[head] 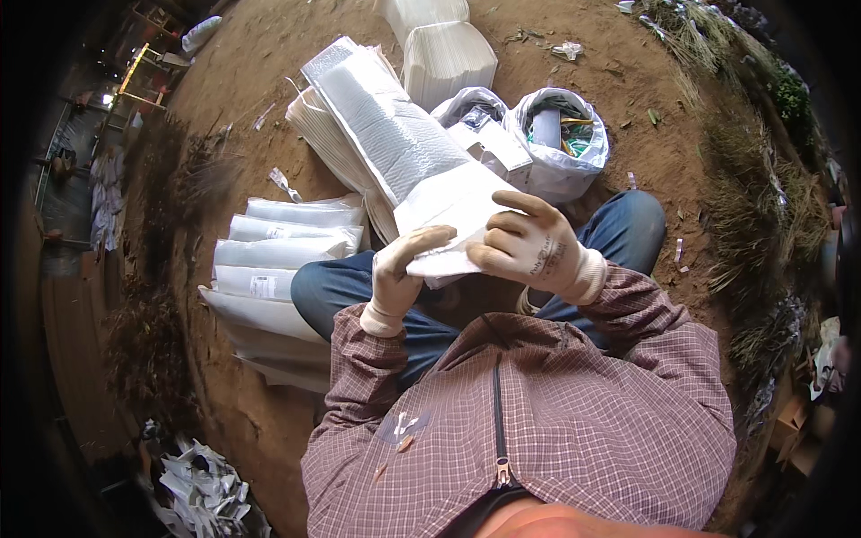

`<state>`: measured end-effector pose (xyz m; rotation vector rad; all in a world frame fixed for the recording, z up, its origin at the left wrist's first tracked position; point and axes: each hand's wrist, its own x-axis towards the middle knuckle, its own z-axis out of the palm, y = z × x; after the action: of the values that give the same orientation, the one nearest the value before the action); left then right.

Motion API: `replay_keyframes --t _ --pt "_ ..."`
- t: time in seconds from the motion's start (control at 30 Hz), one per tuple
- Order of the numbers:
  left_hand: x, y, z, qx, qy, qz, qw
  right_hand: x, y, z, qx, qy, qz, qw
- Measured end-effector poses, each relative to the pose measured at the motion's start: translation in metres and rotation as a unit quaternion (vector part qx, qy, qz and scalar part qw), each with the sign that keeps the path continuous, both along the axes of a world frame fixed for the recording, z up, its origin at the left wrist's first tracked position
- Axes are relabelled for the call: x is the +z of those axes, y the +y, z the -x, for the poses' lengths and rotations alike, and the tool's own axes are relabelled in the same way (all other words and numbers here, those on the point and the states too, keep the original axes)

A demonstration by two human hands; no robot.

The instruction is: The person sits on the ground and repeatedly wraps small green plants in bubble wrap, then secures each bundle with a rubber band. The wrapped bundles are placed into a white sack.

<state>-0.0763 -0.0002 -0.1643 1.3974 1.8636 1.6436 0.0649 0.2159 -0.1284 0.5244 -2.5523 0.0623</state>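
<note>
My left hand point(400, 276) and my right hand point(535, 245) both wear cream work gloves with tan-coated fingers. Between them they grip the near end of a white padded mailer point(464, 195), left thumb on top and right fingers bent over the edge. A quilted, shiny padded mailer point(397, 121) stretches away beyond it; whether the two are one piece I cannot tell. Under this lies a cream bundle of stacked mailers point(329, 134) with a tie around it. Beside my left knee, several filled white mailers point(282, 252) overlap in a row, some bearing printed labels.
Two white-lined containers stand ahead: one point(464, 101) has a white box point(501, 151) against it, the other point(592, 158) holds green and yellow items. Another tied bundle point(447, 60) lies farther off. Crumpled scraps point(202, 487) are heaped at lower left. Dry brush point(753, 181) lines the dirt ground's right side.
</note>
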Motion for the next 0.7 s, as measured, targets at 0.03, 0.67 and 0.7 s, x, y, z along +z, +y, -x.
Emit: replay_keyframes --t 0.03,0.67,0.7 --pt "-0.004 -0.002 -0.004 0.043 -0.089 -0.012 0.995 0.006 0.008 -0.009 -0.012 -0.009 -0.037 0.999" --pt "-0.018 -0.008 -0.032 0.067 -0.143 0.150 0.976 -0.035 -0.025 0.024 0.021 -0.238 0.496 0.835" --pt "-0.019 -0.008 -0.033 0.061 -0.156 0.171 0.971 -0.030 -0.016 0.024 0.055 -0.200 0.442 0.872"
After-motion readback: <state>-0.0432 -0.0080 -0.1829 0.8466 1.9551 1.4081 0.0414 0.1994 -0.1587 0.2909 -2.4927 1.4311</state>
